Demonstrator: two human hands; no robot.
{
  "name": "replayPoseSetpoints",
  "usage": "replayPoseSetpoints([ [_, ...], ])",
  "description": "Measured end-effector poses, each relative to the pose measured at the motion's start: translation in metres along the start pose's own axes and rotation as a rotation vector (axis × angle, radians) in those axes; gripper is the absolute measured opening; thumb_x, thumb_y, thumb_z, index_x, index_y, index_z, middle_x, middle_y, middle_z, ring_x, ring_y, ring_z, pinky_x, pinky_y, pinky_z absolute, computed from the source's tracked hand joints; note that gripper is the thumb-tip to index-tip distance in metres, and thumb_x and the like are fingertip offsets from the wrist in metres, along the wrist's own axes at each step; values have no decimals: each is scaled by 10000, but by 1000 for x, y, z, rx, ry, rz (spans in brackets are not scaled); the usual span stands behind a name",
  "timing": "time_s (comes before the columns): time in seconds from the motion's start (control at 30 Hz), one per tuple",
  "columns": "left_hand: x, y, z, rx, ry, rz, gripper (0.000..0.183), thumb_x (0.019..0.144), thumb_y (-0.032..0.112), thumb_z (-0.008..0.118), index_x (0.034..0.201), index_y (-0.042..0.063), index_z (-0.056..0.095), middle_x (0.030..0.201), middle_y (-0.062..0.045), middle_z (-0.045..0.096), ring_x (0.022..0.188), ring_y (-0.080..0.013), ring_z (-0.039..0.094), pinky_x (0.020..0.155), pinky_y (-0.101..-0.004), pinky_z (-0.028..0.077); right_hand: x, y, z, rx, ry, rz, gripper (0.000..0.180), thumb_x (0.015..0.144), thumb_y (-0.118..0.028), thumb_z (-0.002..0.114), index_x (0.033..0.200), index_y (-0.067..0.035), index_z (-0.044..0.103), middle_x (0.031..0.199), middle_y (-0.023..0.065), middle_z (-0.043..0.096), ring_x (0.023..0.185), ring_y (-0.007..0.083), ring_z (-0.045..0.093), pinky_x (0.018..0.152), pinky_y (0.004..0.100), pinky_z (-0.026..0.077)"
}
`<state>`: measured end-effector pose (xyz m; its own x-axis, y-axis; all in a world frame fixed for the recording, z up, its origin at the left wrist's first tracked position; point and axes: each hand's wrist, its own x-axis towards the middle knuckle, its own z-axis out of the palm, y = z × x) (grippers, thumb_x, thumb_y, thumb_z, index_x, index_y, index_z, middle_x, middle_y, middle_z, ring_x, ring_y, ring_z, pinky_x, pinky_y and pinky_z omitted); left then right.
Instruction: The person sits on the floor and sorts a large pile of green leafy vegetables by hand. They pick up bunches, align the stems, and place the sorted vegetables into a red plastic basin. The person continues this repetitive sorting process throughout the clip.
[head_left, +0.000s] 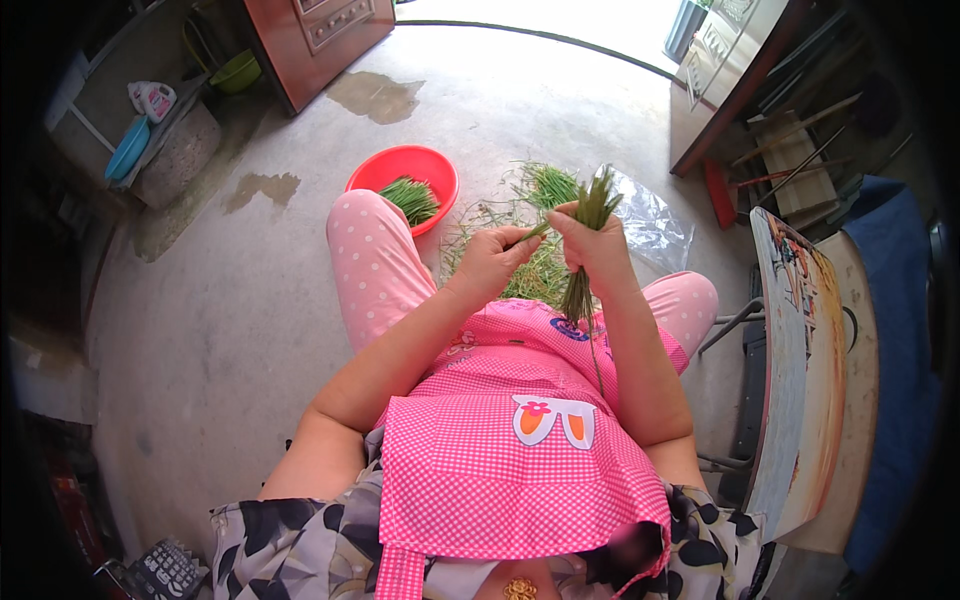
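Observation:
My right hand (598, 244) grips a bundle of thin green stalks (592, 202), which look like chives, held upright above my lap. One long strand hangs from the bundle's lower end over the pink checked apron (487, 465). To its left, my left hand (491, 259) pinches a few green blades (535, 232) between thumb and fingers. Their far ends meet the right hand's fingertips. Loose trimmings (536, 277) lie on the floor below both hands. Beyond them is a pile of green stalks (550, 185). A red plastic basin (364, 174) by my left knee holds cut green stalks (412, 199).
A clear plastic sheet or bag (656, 225) lies right of the trimmings. A picture-printed board (795, 367) stands close on the right, near metal legs. At the left, a stone ledge (180, 157) bears a blue basin (128, 148). Wooden doors (330, 45) flank the bright doorway.

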<state>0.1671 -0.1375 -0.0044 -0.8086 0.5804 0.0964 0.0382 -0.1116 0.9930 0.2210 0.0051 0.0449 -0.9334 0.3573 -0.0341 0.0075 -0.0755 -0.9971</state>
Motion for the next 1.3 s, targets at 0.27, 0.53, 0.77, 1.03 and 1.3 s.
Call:
replayPoseSetpoints([
  [0.27,11,-23,-20,-50,-31,-334,258,911,258,503,1008,45,610,596,66,386,463,-33,317,394,-200,239,7,-2,-26,284,100,-43,146,791,-120,650,860,-37,551,512,-42,402,387,65,353,361,227,300],
  [0.53,15,-47,-55,-447,86,-541,231,927,233,469,1052,61,560,618,50,377,435,-37,271,377,-175,214,15,-22,-79,570,118,-196,138,824,-132,623,869,-34,538,517,-54,315,404,56,304,368,221,266],
  [0.77,15,-32,-41,-650,-73,-462,224,931,166,450,1110,57,529,678,27,462,517,-52,378,419,-171,303,11,-23,-87,582,111,-208,149,830,-128,621,899,-19,547,521,-51,316,404,53,311,368,217,277],
  [1.03,16,-30,-41,-797,-207,-428,312,919,80,423,1228,45,451,1034,-103,591,833,-167,611,684,-296,539,8,-18,-74,452,74,-132,113,850,-128,592,898,-46,531,532,-56,323,405,41,320,375,201,281],
  [1.3,15,-19,-33,-885,-279,-387,345,891,1,395,1228,48,451,1133,-141,554,982,-237,585,792,-339,518,7,-17,-75,424,31,-101,119,836,-124,606,887,-44,534,526,-53,337,399,47,331,370,206,290],
])
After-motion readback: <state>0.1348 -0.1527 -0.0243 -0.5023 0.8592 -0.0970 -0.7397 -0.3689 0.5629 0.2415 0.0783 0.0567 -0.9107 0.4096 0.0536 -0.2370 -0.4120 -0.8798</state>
